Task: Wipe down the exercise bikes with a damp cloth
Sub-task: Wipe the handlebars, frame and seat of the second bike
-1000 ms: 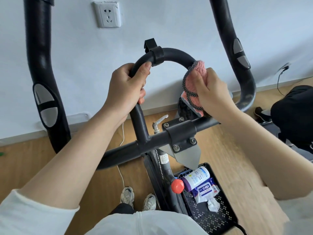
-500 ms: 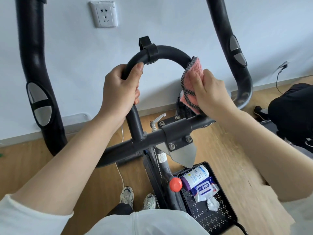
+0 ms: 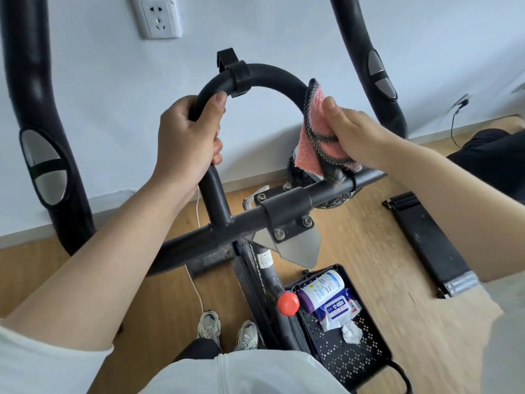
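Left hand grips the loop bar at its left side, apparently to steady it, while right hand clamps the cloth around its right leg, wiping near the crossbar.

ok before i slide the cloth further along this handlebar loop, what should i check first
1. Steadying grip: the left hand grips the left side of the handlebar loop: ok.
2. Cloth contact: the right hand holds the pink cloth against the loop's right side: ok.
3. Cloth damp enough: cannot tell.
4. Upward path free: not ok, a black clip sits on the loop's top, so work round it.
5. Spare supplies at hand: a wipes pack lies in the black basket on the floor: ok.
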